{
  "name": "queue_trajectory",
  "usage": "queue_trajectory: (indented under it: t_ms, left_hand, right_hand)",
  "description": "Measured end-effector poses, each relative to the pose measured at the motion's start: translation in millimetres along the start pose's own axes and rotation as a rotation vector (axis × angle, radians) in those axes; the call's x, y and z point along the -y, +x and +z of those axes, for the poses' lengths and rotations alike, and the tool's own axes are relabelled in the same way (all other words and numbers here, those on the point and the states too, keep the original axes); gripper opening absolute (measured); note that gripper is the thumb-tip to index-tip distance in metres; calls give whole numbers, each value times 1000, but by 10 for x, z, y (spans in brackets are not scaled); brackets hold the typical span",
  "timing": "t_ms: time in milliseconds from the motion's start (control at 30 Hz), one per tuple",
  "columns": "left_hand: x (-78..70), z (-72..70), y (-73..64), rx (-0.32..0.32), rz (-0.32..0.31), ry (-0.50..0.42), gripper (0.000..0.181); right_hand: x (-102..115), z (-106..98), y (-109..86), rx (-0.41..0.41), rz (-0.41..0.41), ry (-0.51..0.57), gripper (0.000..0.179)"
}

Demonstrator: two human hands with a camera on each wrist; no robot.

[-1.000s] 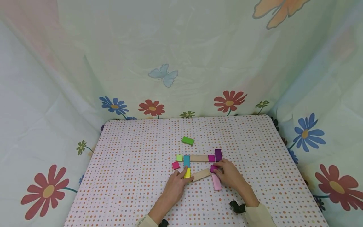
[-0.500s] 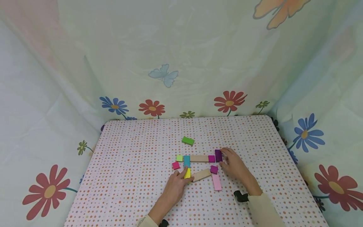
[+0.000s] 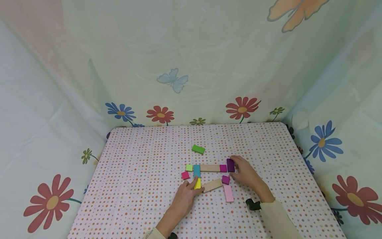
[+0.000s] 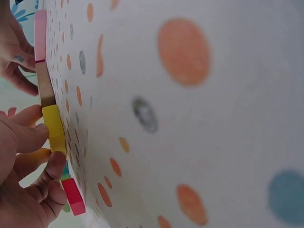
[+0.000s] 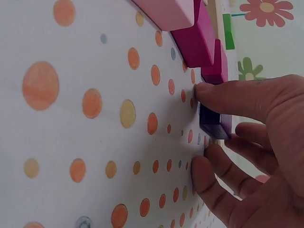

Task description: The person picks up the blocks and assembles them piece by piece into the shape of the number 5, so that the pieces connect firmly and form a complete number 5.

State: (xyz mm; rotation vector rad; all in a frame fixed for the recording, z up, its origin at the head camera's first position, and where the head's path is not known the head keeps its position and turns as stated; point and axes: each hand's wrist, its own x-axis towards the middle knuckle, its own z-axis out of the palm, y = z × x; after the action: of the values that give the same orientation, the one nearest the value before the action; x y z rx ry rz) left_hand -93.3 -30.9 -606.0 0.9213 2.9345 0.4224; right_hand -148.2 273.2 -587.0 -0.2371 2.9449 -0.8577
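My left hand (image 3: pixel 181 198) holds a yellow block (image 4: pixel 53 121) between thumb and fingers; its far end nearly meets a blue block (image 3: pixel 197 170). At the right, the thumb and a finger of my right hand (image 3: pixel 247 172) grip a dark purple block (image 3: pixel 230 165) by its near and far ends. Left of that block is a magenta cube (image 3: pixel 223 168), in line with a natural wood plank (image 3: pixel 210 168). A second magenta cube (image 3: pixel 225 180) lies nearer me, between a slanted wood plank (image 3: pixel 213 186) and a light pink block (image 3: pixel 228 193).
A lime cube (image 3: pixel 189 167) stands left of the blue block, with a pinkish-red cube (image 3: pixel 185 175) just below it. Farther back lies a green block (image 3: pixel 198 149). Everything rests on a dotted tablecloth (image 3: pixel 143 166), with printed curtains (image 3: pixel 125 66) around the table.
From the nearer magenta cube, my right hand has moved away and up to the dark purple block, leaving the cube on the table. My left hand stays at the yellow block.
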Motion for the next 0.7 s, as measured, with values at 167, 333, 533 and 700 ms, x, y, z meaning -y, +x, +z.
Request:
queue_trajectory:
  t_ms: [167, 333, 533, 700]
  left_hand:
    - [2, 5, 2, -6, 2, 0, 42]
    - [2, 1, 0, -13, 1, 4, 41]
    - [-8, -8, -2, 0, -2, 9, 41]
    - [-6, -8, 5, 3, -7, 2, 42]
  right_hand:
    - [-8, -2, 8, 3, -16, 11, 67]
    - [-27, 15, 17, 9, -20, 14, 65]
    - [-29, 21, 13, 16, -18, 8, 63]
    - [-42, 19, 17, 0, -27, 2, 61]
